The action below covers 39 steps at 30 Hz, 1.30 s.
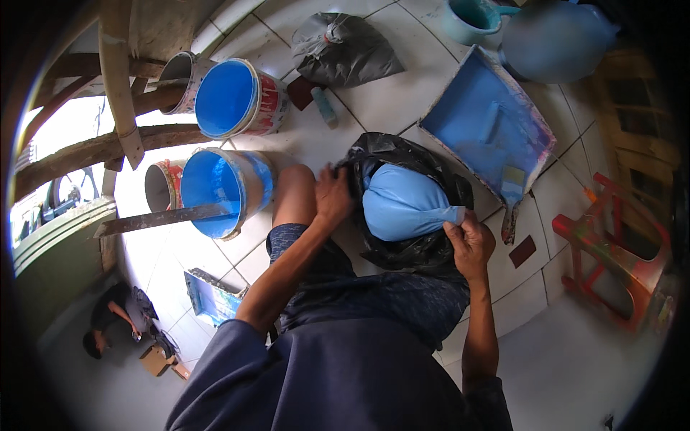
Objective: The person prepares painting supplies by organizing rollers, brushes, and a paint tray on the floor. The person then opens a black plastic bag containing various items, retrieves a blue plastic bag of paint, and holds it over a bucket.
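Note:
A light blue plastic bag (402, 205), rounded and full, sits inside an opened black plastic bag (374, 147) between my legs. My right hand (471, 244) is closed in a pinch on the gathered neck of the blue bag, at its right end. At the left rim of the black bag is my left hand (333, 195), its fingers bent around the plastic and somewhat blurred. What lies inside the blue bag is hidden.
Left stand two blue-coated buckets (226, 97) (212, 190), one with a wooden stick (162, 219). A paint tray (467, 108) with a brush (512, 194) lies front right. A tied grey bag (348, 54) is ahead, a red stool (611, 237) right, another person (118, 316) lower left.

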Each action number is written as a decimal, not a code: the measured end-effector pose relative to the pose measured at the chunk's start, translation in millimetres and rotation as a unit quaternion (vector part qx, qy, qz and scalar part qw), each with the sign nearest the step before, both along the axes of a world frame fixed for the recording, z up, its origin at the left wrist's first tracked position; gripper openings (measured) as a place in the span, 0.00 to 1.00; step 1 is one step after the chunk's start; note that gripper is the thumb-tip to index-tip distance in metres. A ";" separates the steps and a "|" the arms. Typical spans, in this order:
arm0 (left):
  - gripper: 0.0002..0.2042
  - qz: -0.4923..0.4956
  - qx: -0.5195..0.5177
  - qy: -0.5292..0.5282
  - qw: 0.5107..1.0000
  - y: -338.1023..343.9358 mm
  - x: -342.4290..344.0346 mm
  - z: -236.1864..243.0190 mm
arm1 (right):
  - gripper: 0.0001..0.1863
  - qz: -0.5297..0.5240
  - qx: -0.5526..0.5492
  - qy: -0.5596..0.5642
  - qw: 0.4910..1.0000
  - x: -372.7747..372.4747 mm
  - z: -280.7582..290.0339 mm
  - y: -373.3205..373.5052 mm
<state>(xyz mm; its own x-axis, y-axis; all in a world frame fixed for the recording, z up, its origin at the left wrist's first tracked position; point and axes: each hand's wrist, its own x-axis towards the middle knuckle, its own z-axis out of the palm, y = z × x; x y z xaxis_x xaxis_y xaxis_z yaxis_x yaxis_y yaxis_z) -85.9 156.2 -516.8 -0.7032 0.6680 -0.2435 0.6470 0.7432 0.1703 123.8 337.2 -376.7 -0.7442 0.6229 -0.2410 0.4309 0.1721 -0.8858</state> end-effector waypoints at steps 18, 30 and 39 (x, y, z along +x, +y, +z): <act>0.10 -0.150 0.320 -0.347 0.869 41.1 12.2 127.8 | 0.07 -0.044 -0.004 0.088 0.995 -38.2 -19.8 -32.5; 0.10 0.008 0.365 -0.338 0.867 28.1 12.5 125.4 | 0.09 -0.099 0.279 -0.206 0.933 43.2 -100.2 -44.5; 0.11 0.021 0.363 -0.361 0.859 21.6 14.1 131.5 | 0.05 -0.106 0.418 -0.246 0.868 2.9 -80.9 -12.7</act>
<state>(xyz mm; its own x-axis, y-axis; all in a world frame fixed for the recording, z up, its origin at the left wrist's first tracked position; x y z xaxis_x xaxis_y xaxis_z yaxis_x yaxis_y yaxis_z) -71.8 177.9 -385.3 -0.5713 0.8058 -0.1559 0.1542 0.2920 0.9439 126.7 324.4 -457.7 -0.5263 0.8438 0.1048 0.8226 0.5364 -0.1885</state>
